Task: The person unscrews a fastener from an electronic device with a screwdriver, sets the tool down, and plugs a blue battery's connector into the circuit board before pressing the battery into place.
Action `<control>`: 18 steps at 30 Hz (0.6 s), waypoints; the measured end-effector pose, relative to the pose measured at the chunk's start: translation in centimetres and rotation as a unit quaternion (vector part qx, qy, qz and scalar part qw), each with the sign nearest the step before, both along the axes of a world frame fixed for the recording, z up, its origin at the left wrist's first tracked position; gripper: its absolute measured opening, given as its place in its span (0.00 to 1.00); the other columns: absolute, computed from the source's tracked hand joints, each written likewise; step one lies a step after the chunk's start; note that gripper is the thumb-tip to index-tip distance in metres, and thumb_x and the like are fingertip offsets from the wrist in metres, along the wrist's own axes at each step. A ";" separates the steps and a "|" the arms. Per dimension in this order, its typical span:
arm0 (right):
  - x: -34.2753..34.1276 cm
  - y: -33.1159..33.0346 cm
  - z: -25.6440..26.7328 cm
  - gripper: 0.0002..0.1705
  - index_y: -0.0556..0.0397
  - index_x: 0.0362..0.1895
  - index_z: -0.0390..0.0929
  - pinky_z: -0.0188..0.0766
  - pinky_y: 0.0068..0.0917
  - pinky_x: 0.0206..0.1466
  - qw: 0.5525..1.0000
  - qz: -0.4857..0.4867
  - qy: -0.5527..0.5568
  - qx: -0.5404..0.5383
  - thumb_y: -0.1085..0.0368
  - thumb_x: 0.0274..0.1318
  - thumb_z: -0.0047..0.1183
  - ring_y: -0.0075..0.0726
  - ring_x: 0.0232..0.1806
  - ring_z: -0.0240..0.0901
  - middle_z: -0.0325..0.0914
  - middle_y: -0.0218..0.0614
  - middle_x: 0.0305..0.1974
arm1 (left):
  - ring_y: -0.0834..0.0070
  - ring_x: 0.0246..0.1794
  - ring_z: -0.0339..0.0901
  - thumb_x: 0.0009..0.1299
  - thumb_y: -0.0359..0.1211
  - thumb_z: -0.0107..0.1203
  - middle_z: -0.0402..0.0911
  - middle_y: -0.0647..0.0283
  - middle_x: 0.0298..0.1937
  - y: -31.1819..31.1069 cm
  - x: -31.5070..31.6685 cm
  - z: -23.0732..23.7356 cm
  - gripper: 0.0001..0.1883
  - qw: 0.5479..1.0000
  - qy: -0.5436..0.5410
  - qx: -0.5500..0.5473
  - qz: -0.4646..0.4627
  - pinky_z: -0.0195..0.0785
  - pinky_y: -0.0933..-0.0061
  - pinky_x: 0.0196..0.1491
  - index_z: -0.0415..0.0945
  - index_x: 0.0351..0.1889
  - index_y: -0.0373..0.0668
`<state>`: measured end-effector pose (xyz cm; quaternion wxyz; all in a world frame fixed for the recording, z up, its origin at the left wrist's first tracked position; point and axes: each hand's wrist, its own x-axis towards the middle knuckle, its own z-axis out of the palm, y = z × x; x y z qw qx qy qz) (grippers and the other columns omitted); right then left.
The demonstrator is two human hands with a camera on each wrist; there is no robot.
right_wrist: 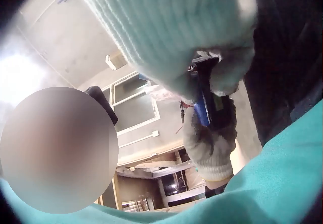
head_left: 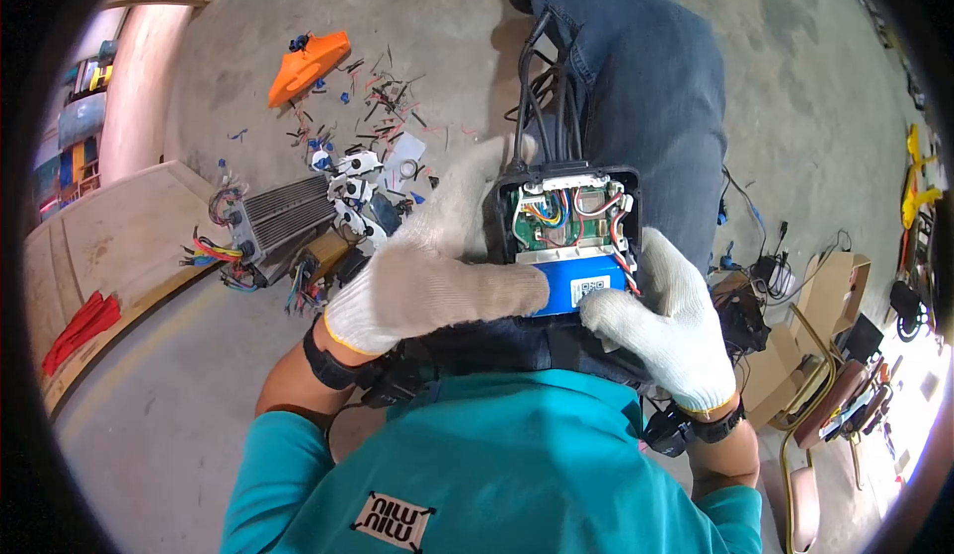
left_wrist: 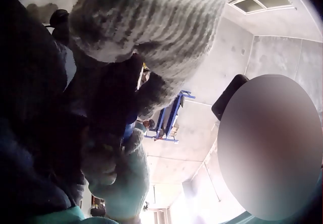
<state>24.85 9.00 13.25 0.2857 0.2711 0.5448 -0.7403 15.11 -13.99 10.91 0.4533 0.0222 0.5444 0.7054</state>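
A black housing (head_left: pixel 637 188) with a green circuit board (head_left: pixel 590 228), coloured wires and thick black cables lies over the lap in the head view. Along its near edge is a blue block (head_left: pixel 562 286) bearing a QR label. The gloved left hand (head_left: pixel 437 276) grips the housing's left side, thumb on the blue block. On the right side the gloved right hand (head_left: pixel 676 320) holds it, thumb at the block's right part. In the right wrist view, the right hand (right_wrist: pixel 171 37) and left hand (right_wrist: pixel 209 148) are at opposite sides of the housing; its underside is hidden.
On the floor at left lie a finned metal unit (head_left: pixel 288 214) with wires, white connectors, scattered wire scraps and an orange part (head_left: pixel 309 67). A wooden board (head_left: pixel 119 246) holds a red cloth (head_left: pixel 83 331). Cardboard boxes (head_left: pixel 833 291), cables and a chair stand at right.
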 end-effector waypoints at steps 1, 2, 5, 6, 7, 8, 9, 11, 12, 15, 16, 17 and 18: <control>0.0 0.0 -0.1 0.30 0.64 0.64 0.76 0.75 0.27 0.61 1.000 -0.007 0.011 -0.004 0.63 0.64 0.73 0.22 0.52 0.77 0.86 0.35 0.51 | 0.71 0.65 0.79 0.64 0.23 0.75 0.79 0.54 0.67 0.2 0.0 0.1 0.52 0.999 -0.027 0.034 0.031 0.74 0.67 0.68 0.54 0.83 0.30; 0.0 0.0 -0.2 0.31 0.64 0.64 0.76 0.76 0.27 0.60 1.000 -0.013 0.022 -0.009 0.63 0.64 0.74 0.22 0.52 0.77 0.86 0.35 0.51 | 0.71 0.65 0.79 0.64 0.23 0.75 0.79 0.54 0.67 0.6 -0.3 0.3 0.52 0.999 -0.023 0.036 0.031 0.74 0.67 0.68 0.54 0.83 0.30; -0.1 -0.4 -0.4 0.32 0.64 0.64 0.76 0.76 0.28 0.60 0.999 -0.021 0.037 0.003 0.61 0.63 0.74 0.22 0.51 0.78 0.86 0.35 0.50 | 0.65 0.70 0.79 0.61 0.34 0.82 0.81 0.54 0.71 0.5 -0.8 -0.3 0.52 0.993 -0.091 0.053 -0.059 0.71 0.61 0.74 0.63 0.82 0.34; -0.3 -0.5 -0.5 0.33 0.64 0.64 0.76 0.76 0.28 0.60 0.998 -0.034 0.047 0.007 0.60 0.62 0.75 0.22 0.51 0.78 0.87 0.36 0.50 | 0.65 0.70 0.79 0.61 0.34 0.82 0.81 0.54 0.71 0.4 -0.5 -0.4 0.52 0.993 -0.088 0.054 -0.058 0.71 0.61 0.74 0.63 0.82 0.34; -0.6 -0.5 -0.4 0.33 0.64 0.65 0.76 0.76 0.28 0.60 0.998 -0.027 0.049 0.009 0.60 0.62 0.75 0.22 0.52 0.79 0.87 0.37 0.51 | 0.66 0.69 0.79 0.62 0.35 0.82 0.81 0.54 0.71 0.7 -0.2 -0.2 0.51 0.991 -0.115 0.050 -0.041 0.71 0.61 0.73 0.64 0.81 0.34; -0.7 -0.5 -0.5 0.33 0.64 0.65 0.76 0.76 0.28 0.60 0.998 -0.024 0.051 0.008 0.60 0.62 0.75 0.22 0.52 0.79 0.87 0.37 0.51 | 0.66 0.69 0.79 0.63 0.36 0.81 0.81 0.55 0.70 1.0 -0.2 0.0 0.50 0.989 -0.141 0.047 -0.024 0.72 0.61 0.73 0.64 0.81 0.34; -0.8 -0.6 -0.6 0.34 0.64 0.65 0.76 0.77 0.28 0.61 0.998 -0.018 0.059 0.029 0.59 0.63 0.74 0.23 0.53 0.79 0.87 0.38 0.51 | 0.66 0.68 0.80 0.65 0.36 0.80 0.82 0.55 0.69 1.3 -0.5 0.5 0.48 0.990 -0.134 0.041 -0.025 0.74 0.61 0.71 0.65 0.80 0.34; -1.0 -0.5 -0.5 0.34 0.64 0.66 0.75 0.77 0.29 0.61 0.996 -0.011 0.067 0.050 0.59 0.63 0.74 0.24 0.54 0.79 0.87 0.39 0.52 | 0.66 0.67 0.81 0.66 0.35 0.79 0.82 0.55 0.68 1.6 -0.7 0.5 0.46 0.989 -0.141 0.046 -0.011 0.74 0.61 0.71 0.66 0.80 0.34; -1.1 -0.4 -0.5 0.35 0.64 0.66 0.75 0.77 0.30 0.62 0.997 -0.001 0.057 0.056 0.59 0.63 0.74 0.24 0.54 0.79 0.87 0.38 0.52 | 0.66 0.65 0.82 0.67 0.34 0.78 0.83 0.55 0.68 1.8 -0.7 0.4 0.45 0.988 -0.147 0.050 0.000 0.75 0.61 0.70 0.66 0.79 0.33; -1.4 -0.4 -0.3 0.35 0.64 0.66 0.75 0.77 0.30 0.61 0.997 0.011 0.045 0.068 0.58 0.63 0.74 0.25 0.53 0.80 0.88 0.38 0.51 | 0.67 0.63 0.84 0.68 0.33 0.76 0.85 0.55 0.65 2.1 -0.4 0.3 0.42 0.989 -0.144 0.035 0.027 0.77 0.62 0.68 0.68 0.78 0.33; -1.5 -0.4 -0.2 0.35 0.64 0.66 0.76 0.78 0.31 0.60 0.996 0.010 0.043 0.074 0.58 0.62 0.74 0.25 0.52 0.81 0.88 0.39 0.50 | 0.67 0.63 0.84 0.68 0.33 0.76 0.85 0.55 0.65 2.1 -0.4 0.3 0.42 0.988 -0.145 0.035 0.029 0.77 0.62 0.68 0.68 0.78 0.33; -1.6 -0.3 -0.1 0.35 0.64 0.66 0.76 0.78 0.31 0.60 0.996 0.011 0.042 0.074 0.58 0.62 0.74 0.25 0.52 0.81 0.88 0.39 0.50 | 0.67 0.62 0.84 0.68 0.33 0.75 0.85 0.55 0.65 2.1 -0.4 0.3 0.41 0.988 -0.148 0.034 0.031 0.77 0.63 0.68 0.69 0.77 0.33; -1.7 0.1 0.0 0.34 0.63 0.64 0.77 0.79 0.30 0.57 0.988 0.049 0.061 0.137 0.58 0.61 0.75 0.25 0.49 0.82 0.89 0.40 0.48 | 0.67 0.62 0.84 0.68 0.32 0.75 0.86 0.55 0.64 2.1 -0.4 0.4 0.40 0.987 -0.152 0.033 0.033 0.78 0.63 0.67 0.69 0.77 0.33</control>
